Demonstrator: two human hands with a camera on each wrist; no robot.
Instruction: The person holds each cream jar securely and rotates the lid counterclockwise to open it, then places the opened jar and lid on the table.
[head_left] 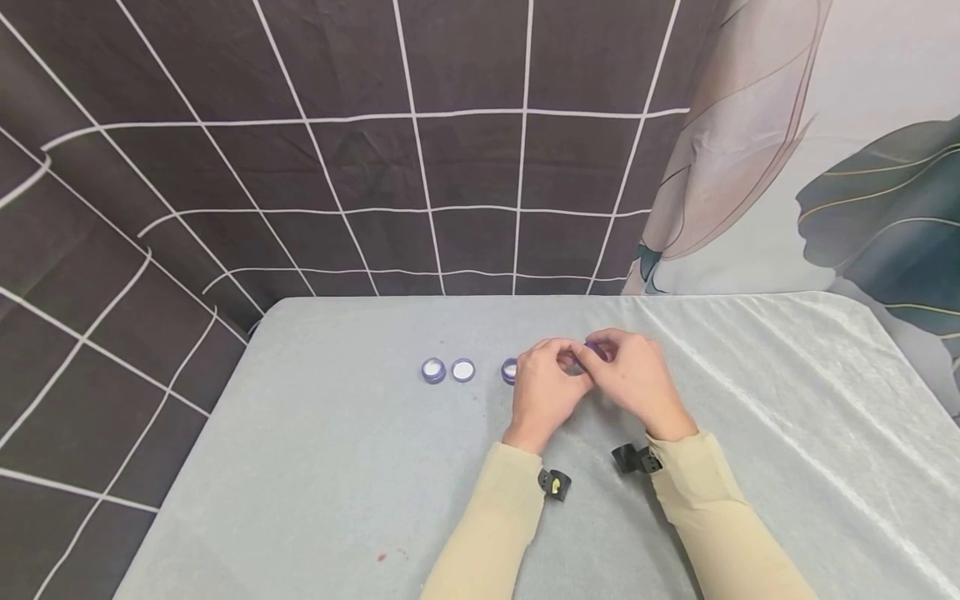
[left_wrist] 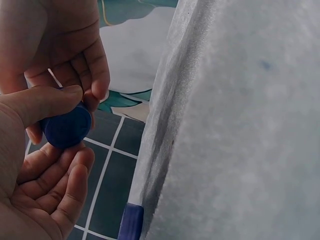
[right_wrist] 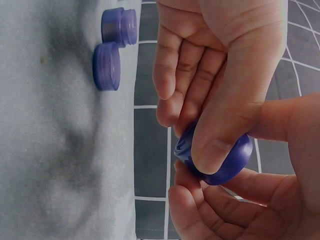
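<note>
Both hands meet over the table and hold one small, round purple jar [head_left: 596,350] between them, raised above the cloth. My left hand [head_left: 546,387] pinches it with the thumb along its flat round face, clearest in the left wrist view, where the jar [left_wrist: 68,127] looks dark blue. From the other side my right hand [head_left: 637,379] grips the same jar [right_wrist: 220,155], thumb pressed on it and fingers behind. The fingers cover much of it, so I cannot tell whether its lid is on. Beside the left hand sits another purple round piece [head_left: 508,371], partly hidden by that hand.
Left of the hands, an open purple jar [head_left: 433,371] stands next to a round purple lid [head_left: 462,370] with a white inside. A pale grey cloth [head_left: 300,467] covers the table. A dark sheet with white grid lines [head_left: 360,167] hangs behind it.
</note>
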